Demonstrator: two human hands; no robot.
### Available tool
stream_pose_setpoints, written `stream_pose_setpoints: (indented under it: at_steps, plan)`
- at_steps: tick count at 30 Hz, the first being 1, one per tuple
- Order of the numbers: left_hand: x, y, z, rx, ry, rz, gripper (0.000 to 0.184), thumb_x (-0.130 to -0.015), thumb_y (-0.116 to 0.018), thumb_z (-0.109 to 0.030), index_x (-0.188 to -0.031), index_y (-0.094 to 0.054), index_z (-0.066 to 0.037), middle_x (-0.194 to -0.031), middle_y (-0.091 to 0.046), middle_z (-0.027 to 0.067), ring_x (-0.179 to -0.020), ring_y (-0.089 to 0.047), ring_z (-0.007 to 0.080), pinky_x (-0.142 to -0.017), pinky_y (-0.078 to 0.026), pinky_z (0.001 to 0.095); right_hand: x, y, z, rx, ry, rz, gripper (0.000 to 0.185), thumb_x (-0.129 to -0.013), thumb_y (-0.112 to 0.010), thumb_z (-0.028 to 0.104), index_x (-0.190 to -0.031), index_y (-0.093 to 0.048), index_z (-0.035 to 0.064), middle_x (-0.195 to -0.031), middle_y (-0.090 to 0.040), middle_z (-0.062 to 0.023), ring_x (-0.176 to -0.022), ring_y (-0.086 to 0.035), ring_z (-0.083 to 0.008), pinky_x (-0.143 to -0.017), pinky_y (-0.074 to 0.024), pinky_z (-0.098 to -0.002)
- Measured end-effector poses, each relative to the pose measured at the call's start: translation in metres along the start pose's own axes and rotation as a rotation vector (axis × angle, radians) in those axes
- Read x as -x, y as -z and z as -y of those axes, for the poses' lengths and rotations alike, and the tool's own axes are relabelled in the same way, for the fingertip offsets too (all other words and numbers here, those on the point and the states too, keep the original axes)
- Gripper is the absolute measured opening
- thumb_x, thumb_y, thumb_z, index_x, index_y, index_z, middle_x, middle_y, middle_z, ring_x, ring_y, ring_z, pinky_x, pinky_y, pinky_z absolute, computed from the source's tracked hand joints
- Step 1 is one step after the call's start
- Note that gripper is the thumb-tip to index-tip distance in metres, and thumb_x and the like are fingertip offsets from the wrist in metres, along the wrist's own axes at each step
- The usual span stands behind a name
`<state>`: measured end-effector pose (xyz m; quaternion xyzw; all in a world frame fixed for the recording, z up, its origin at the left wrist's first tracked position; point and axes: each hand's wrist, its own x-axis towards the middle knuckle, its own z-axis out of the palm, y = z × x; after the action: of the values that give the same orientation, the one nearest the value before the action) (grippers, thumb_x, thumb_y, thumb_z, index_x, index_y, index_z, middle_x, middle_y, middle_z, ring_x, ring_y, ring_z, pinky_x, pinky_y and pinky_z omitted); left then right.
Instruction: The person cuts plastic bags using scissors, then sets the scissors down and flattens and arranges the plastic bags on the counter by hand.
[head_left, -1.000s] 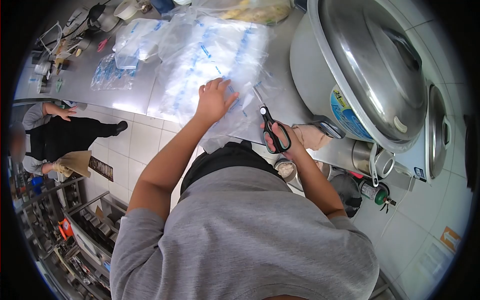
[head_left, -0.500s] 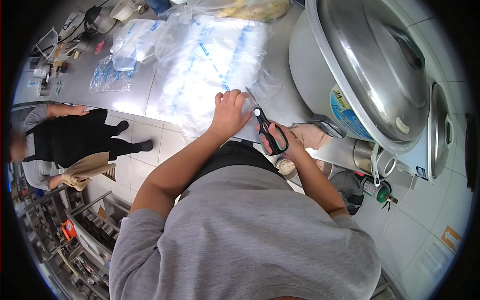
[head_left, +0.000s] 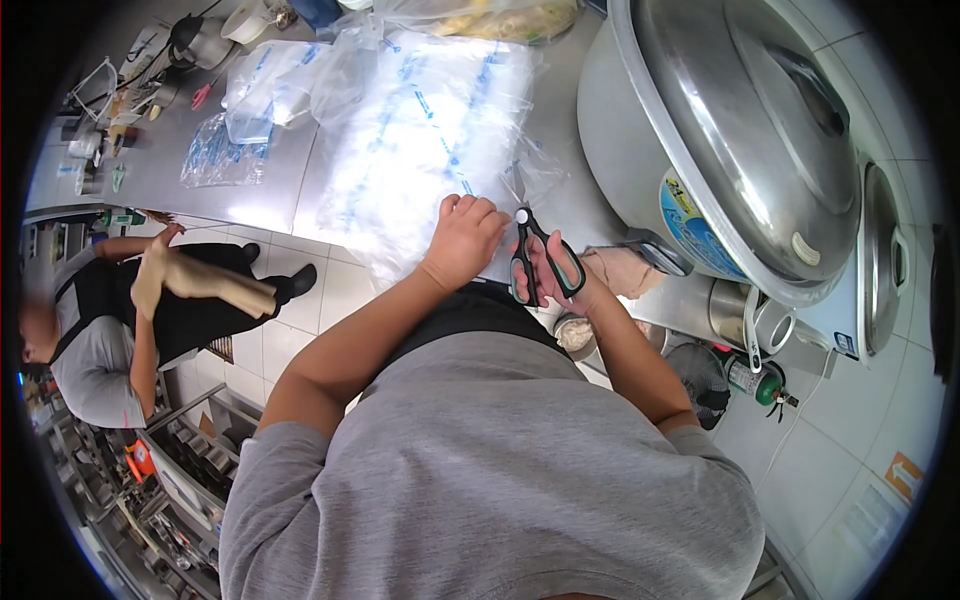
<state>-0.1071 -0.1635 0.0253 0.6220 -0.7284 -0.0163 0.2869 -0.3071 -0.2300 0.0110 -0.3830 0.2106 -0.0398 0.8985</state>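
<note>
My right hand (head_left: 550,275) grips black-handled scissors (head_left: 523,222), fingers through the loops. Their handles are spread, and the blades point away from me over the plastic at the counter's front. My left hand (head_left: 465,238) is just to the left of the scissors, its fingers curled down and closed on the near right part of a stack of clear plastic bags (head_left: 420,130) with blue print. The fingertips and the bit of plastic under them are partly hidden. The stack lies flat on the steel counter (head_left: 250,205), one edge hanging over the front.
A big lidded pot (head_left: 630,130) stands to the right, with a brown cloth (head_left: 620,272) beside it. More plastic packs (head_left: 225,150) and pink scissors (head_left: 201,95) are on the left. Past the counter's left end is a co-worker (head_left: 110,310) holding a tan cloth (head_left: 200,280).
The scissors' handles have spread apart and the blades have opened. My left hand has curled its fingers and shifted slightly right. The co-worker has turned and raised the tan cloth.
</note>
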Motion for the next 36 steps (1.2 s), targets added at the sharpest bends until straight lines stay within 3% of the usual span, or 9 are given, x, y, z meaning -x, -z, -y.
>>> stream_pose_setpoints:
  at_steps: [6,12,13,18,20,24,31,34,36]
  plan:
    - [-0.003,0.006,-0.009,0.068,-0.065,0.043,0.013,-0.077,-0.068,-0.008,-0.090,-0.066,-0.009,-0.083,-0.056,0.0054,-0.082,-0.056,0.0254,-0.081,-0.040,0.0384,-0.008,0.002,-0.001,0.018,0.010,-0.097,0.089,-0.081,-0.031,0.084,-0.119,-0.045,0.0044,-0.078,-0.056,-0.0057,-0.065,-0.060,-0.0150,-0.045,-0.0414,-0.0228]
    - [-0.004,0.016,-0.024,0.171,-0.134,0.078,0.014,-0.076,-0.066,-0.005,-0.090,-0.065,-0.007,-0.084,-0.057,0.0069,-0.083,-0.057,0.0264,-0.080,-0.042,0.0390,-0.016,0.002,0.015,0.010,0.078,-0.217,0.079,-0.083,-0.039,0.079,-0.109,-0.047,0.0045,-0.078,-0.058,-0.0080,-0.064,-0.060,-0.0157,-0.045,-0.0416,-0.0243]
    - [-0.005,0.019,-0.027,0.200,-0.144,0.093,0.014,-0.076,-0.066,-0.004,-0.090,-0.065,-0.007,-0.084,-0.057,0.0071,-0.083,-0.057,0.0266,-0.080,-0.043,0.0391,-0.023,0.002,0.015,-0.014,0.139,-0.237,0.075,-0.084,-0.042,0.077,-0.099,-0.050,0.0041,-0.072,-0.056,-0.0075,-0.058,-0.057,-0.0152,-0.044,-0.0404,-0.0255]
    - [-0.001,0.032,-0.037,0.276,-0.215,0.110,0.017,-0.074,-0.067,-0.002,-0.091,-0.065,-0.005,-0.084,-0.058,0.0076,-0.083,-0.057,0.0272,-0.078,-0.045,0.0383,-0.068,0.034,0.020,0.063,0.181,-0.405,0.074,-0.081,-0.043,0.080,-0.082,-0.053,0.0064,-0.056,-0.048,-0.0027,-0.046,-0.048,-0.0146,-0.043,-0.0373,-0.0263]
    - [0.000,0.039,-0.039,0.302,-0.205,0.116,0.018,-0.074,-0.067,0.000,-0.092,-0.065,-0.005,-0.084,-0.058,0.0079,-0.081,-0.057,0.0275,-0.078,-0.046,0.0379,-0.073,0.023,0.048,0.110,0.127,-0.416,0.073,-0.080,-0.045,0.080,-0.080,-0.052,0.0078,-0.059,-0.049,-0.0022,-0.048,-0.048,-0.0144,-0.043,-0.0368,-0.0265]
    - [-0.004,0.050,-0.032,0.311,-0.120,0.043,0.017,-0.075,-0.067,0.001,-0.091,-0.065,-0.004,-0.084,-0.058,0.0083,-0.080,-0.057,0.0275,-0.076,-0.046,0.0370,-0.085,-0.003,0.082,0.207,0.137,-0.427,0.067,-0.080,-0.049,0.078,-0.082,-0.050,0.0109,-0.068,-0.051,-0.0027,-0.052,-0.047,-0.0132,-0.044,-0.0363,-0.0272]
    - [0.004,0.057,-0.021,0.294,-0.063,0.013,0.018,-0.075,-0.066,0.002,-0.092,-0.064,-0.004,-0.084,-0.058,0.0085,-0.080,-0.058,0.0284,-0.076,-0.047,0.0374,-0.072,-0.005,0.072,0.146,-0.109,-0.124,0.087,-0.076,-0.042,0.085,-0.113,-0.052,0.0062,-0.075,-0.055,-0.0027,-0.057,-0.051,-0.0122,-0.050,-0.0396,-0.0266]
    - [0.015,0.057,-0.027,0.365,-0.070,0.075,0.020,-0.074,-0.067,0.002,-0.092,-0.064,-0.005,-0.085,-0.059,0.0087,-0.081,-0.058,0.0285,-0.077,-0.048,0.0378,-0.089,0.005,0.056,0.128,-0.051,-0.113,0.091,-0.076,-0.040,0.086,-0.118,-0.052,0.0065,-0.080,-0.059,-0.0041,-0.064,-0.055,-0.0128,-0.054,-0.0438,-0.0276]
    - [0.017,0.058,-0.027,0.386,-0.071,0.085,0.020,-0.073,-0.067,0.002,-0.093,-0.064,-0.005,-0.085,-0.059,0.0087,-0.081,-0.059,0.0283,-0.077,-0.049,0.0381,-0.095,0.006,0.060,0.134,-0.052,-0.171,0.091,-0.076,-0.039,0.086,-0.114,-0.051,0.0046,-0.078,-0.059,-0.0064,-0.060,-0.055,-0.0153,-0.050,-0.0434,-0.0295]
